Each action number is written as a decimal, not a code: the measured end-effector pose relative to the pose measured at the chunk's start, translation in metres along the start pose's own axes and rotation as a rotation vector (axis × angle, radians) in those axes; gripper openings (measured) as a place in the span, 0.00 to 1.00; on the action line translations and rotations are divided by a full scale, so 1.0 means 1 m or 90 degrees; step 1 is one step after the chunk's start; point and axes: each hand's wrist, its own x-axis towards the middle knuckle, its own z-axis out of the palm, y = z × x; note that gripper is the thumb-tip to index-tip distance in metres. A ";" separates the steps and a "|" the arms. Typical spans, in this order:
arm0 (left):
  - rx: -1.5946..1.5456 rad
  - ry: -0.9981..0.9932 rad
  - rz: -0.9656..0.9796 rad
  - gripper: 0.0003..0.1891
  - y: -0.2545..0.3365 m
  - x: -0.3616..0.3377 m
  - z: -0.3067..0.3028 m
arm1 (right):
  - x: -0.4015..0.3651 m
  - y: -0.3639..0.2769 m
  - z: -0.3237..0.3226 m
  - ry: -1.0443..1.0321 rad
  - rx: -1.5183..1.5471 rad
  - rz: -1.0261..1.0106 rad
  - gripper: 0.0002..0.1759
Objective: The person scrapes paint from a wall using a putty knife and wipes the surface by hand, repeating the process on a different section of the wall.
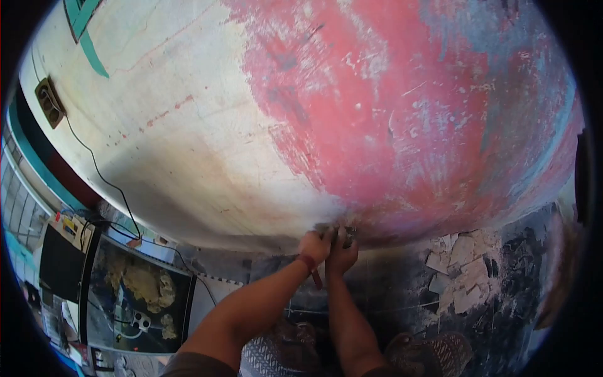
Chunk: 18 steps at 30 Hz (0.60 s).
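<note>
My left hand point(316, 245), with a red band at the wrist, and my right hand point(342, 254) are side by side at the foot of the wall point(389, 125). Both have their fingers closed on a small dark grey-green pad point(325, 227), which is pressed against the wall's lower part. The fingers cover much of the pad, so its exact kind cannot be made out. Around the hands, whitish paint on the left meets worn pink paint on the right, with bluish patches farther right.
A fish tank point(135, 295) with rocks stands at the left. A black cable point(94, 157) hangs from a wall socket point(49, 103) down towards it. Pale paint flakes point(461, 270) lie on the dark floor point(389, 295) at the right. My patterned-cloth knees or legs point(433, 355) show below.
</note>
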 end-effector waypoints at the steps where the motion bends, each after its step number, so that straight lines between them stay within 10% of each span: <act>1: -0.030 -0.010 -0.007 0.25 0.007 -0.008 -0.013 | -0.006 -0.009 -0.002 0.002 0.030 0.027 0.23; 6: -0.468 -0.112 0.007 0.25 0.023 -0.011 -0.024 | 0.018 -0.029 -0.012 -0.038 0.031 -0.091 0.25; 12: -0.186 -0.410 0.054 0.23 -0.003 -0.015 -0.009 | 0.016 0.032 -0.033 0.022 0.075 -0.027 0.23; 18: -0.213 -0.408 -0.069 0.23 -0.031 0.004 0.028 | 0.006 0.049 -0.037 -0.043 0.044 -0.025 0.22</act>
